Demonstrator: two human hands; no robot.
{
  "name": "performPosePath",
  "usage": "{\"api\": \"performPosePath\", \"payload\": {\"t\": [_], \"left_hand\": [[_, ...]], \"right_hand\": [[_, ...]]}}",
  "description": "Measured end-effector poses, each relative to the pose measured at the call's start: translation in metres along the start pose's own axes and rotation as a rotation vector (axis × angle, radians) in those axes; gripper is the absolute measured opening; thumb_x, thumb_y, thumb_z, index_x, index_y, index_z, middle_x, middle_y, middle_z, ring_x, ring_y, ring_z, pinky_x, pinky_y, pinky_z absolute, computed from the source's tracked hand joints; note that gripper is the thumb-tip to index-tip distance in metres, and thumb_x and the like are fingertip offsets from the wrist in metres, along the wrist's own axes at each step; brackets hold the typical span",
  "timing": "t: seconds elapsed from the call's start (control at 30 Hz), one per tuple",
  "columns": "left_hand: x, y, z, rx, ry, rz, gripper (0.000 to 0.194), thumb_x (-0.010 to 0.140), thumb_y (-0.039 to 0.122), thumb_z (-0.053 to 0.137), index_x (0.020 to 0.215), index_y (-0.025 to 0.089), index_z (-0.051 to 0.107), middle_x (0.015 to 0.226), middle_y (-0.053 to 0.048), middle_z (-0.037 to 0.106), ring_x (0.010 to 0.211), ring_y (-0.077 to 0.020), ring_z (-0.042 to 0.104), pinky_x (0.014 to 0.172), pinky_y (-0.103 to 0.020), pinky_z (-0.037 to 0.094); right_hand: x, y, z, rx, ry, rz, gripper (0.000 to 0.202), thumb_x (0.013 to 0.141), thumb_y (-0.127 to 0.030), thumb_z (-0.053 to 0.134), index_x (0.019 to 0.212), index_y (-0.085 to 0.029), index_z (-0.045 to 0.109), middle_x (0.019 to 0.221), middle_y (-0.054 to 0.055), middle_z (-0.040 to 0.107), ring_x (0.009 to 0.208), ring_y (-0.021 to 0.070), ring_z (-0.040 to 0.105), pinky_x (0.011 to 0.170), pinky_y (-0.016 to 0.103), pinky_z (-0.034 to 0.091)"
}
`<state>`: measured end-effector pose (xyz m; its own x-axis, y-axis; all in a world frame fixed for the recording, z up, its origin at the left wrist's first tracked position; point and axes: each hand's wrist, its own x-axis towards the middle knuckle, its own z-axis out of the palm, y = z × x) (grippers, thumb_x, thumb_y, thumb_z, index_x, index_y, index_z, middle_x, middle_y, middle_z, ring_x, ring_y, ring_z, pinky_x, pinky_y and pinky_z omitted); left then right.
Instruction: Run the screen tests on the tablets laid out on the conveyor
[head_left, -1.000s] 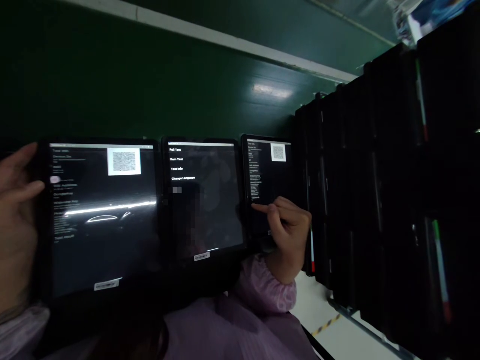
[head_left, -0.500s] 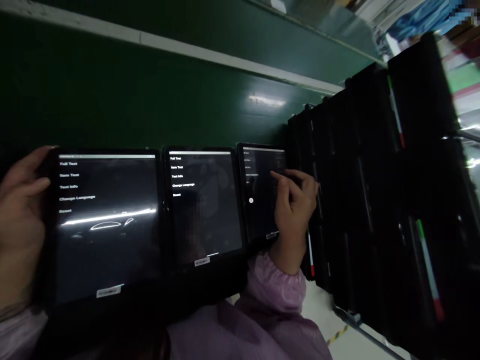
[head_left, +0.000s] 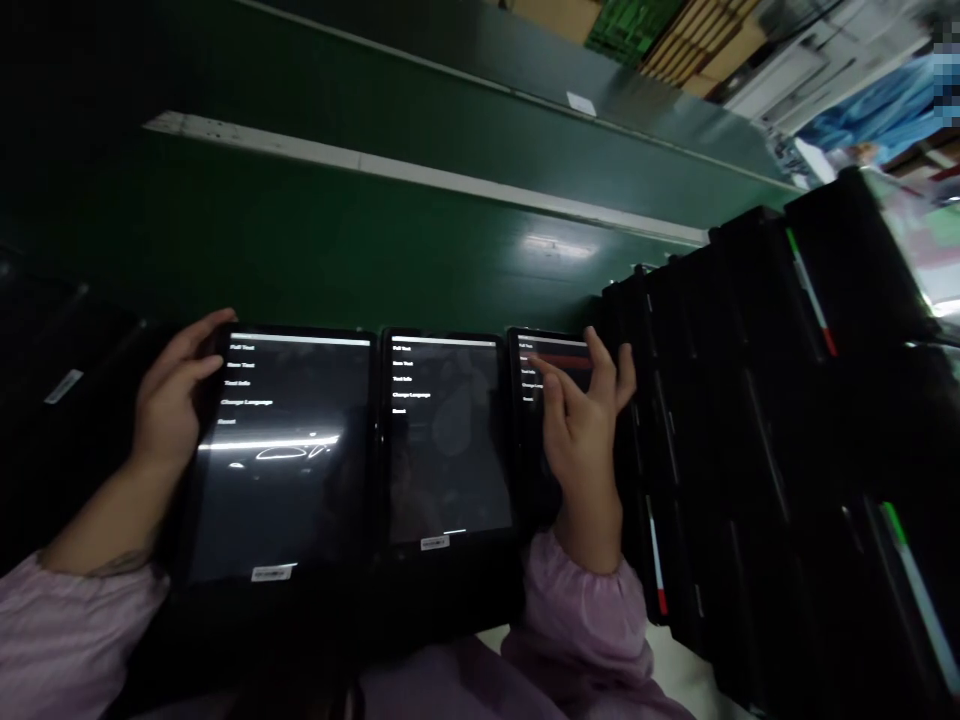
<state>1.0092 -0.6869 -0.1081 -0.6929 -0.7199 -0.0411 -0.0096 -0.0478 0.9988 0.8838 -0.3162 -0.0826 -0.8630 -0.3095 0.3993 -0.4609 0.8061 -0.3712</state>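
Three dark tablets stand side by side, their screens lit with white menu text. My left hand (head_left: 171,400) grips the left tablet (head_left: 292,490) by its upper left edge, thumb against the front rim. The middle tablet (head_left: 450,460) has nobody's fingers on it. Over the right tablet (head_left: 531,425) my right hand (head_left: 589,420) is open, its index fingertip at the second menu line and the other fingers spread. A reddish bar marks that line. My right hand and wrist hide much of this screen. Small barcode labels show below the left and middle screens.
Black cases (head_left: 720,400) with green, white and red strips are stacked close on the right. Behind the tablets runs a green surface (head_left: 337,250) with a pale strip (head_left: 420,180). More dark items, one with a white label (head_left: 64,386), lie at the left.
The right tablet's screen has switched from a dimmed page with a round button to the menu with a reddish bar. My right index finger has shifted to the second line; the view has moved left.
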Motion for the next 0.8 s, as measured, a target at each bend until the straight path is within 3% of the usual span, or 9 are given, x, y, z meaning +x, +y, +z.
{"api": "performPosePath", "payload": {"t": [0.17,0.3,0.43,0.57,0.8], "left_hand": [[0.000,-0.006,-0.004,-0.004,-0.016,0.008,0.051,0.071,0.025,0.074,0.122,0.019,0.077,0.128,-0.006,0.073,0.136,-0.0407,0.052,0.129,-0.067,0.013],[-0.003,-0.009,-0.007,-0.007,-0.031,0.007,0.052,0.069,0.030,0.075,0.120,0.018,0.077,0.130,-0.009,0.072,0.135,-0.0391,0.054,0.128,-0.062,0.021],[-0.004,-0.010,-0.009,0.012,-0.062,-0.005,0.050,0.069,0.032,0.076,0.118,0.024,0.077,0.134,-0.008,0.070,0.136,-0.0369,0.055,0.124,-0.057,0.035],[-0.004,-0.011,-0.010,0.051,-0.106,-0.016,0.053,0.070,0.030,0.077,0.123,0.025,0.074,0.133,-0.009,0.069,0.132,-0.0373,0.058,0.118,-0.058,0.042],[-0.011,-0.009,-0.011,-0.055,-0.050,-0.053,0.052,0.070,0.040,0.070,0.119,0.022,0.072,0.139,-0.009,0.066,0.141,-0.0377,0.050,0.125,-0.056,0.031]], "right_hand": [[-0.005,-0.054,0.006,0.107,-0.172,-0.224,0.037,0.107,-0.031,0.044,0.126,-0.027,0.075,0.173,0.005,0.026,0.163,0.0408,0.003,0.127,0.073,0.023],[-0.009,-0.061,0.016,0.103,-0.192,-0.246,0.037,0.107,-0.029,0.044,0.126,-0.023,0.075,0.173,0.007,0.025,0.163,0.0428,0.002,0.125,0.077,0.020],[-0.010,-0.054,0.017,0.141,-0.100,-0.215,0.036,0.107,-0.029,0.044,0.123,-0.023,0.076,0.170,0.007,0.032,0.162,0.0424,0.008,0.123,0.078,0.021],[-0.011,-0.051,0.012,0.166,0.029,-0.171,0.036,0.107,-0.031,0.044,0.122,-0.024,0.077,0.161,0.010,0.047,0.158,0.0404,0.026,0.121,0.075,0.030],[-0.015,-0.060,0.004,0.314,0.142,-0.142,0.036,0.107,-0.032,0.046,0.123,-0.024,0.077,0.142,0.014,0.065,0.141,0.0362,0.053,0.110,0.064,0.048]]}}
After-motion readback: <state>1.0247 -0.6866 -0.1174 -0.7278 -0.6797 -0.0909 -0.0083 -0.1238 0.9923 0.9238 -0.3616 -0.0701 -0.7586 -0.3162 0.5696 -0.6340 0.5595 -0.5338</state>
